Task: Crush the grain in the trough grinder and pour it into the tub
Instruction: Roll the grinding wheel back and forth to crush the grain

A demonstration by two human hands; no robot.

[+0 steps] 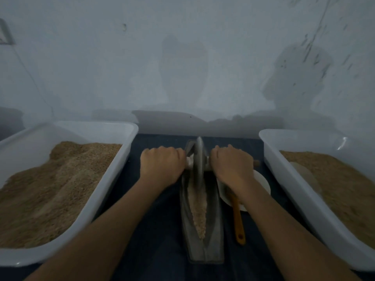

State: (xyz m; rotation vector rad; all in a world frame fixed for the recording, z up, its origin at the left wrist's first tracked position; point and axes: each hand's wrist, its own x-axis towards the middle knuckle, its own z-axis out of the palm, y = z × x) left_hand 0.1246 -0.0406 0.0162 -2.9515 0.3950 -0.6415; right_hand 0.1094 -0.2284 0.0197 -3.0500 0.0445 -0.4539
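A grey metal trough grinder (213,236) lies lengthwise on the dark table between my arms. Pale crushed grain (197,207) fills its groove. The grinding wheel (198,159) stands upright in the far half of the trough. My left hand (161,165) grips the axle handle on the wheel's left side. My right hand (231,167) grips the handle on its right side, whose wooden end (256,163) sticks out past my fist. A white tub (113,165) at the left holds brown ground grain. A second white tub (288,173) at the right also holds grain.
A small white bowl (261,182) sits right of the trough, partly under my right wrist. An orange-handled tool (237,222) rests from the bowl toward me. A pale scoop (304,173) lies in the right tub's grain. A white wall rises just behind the table.
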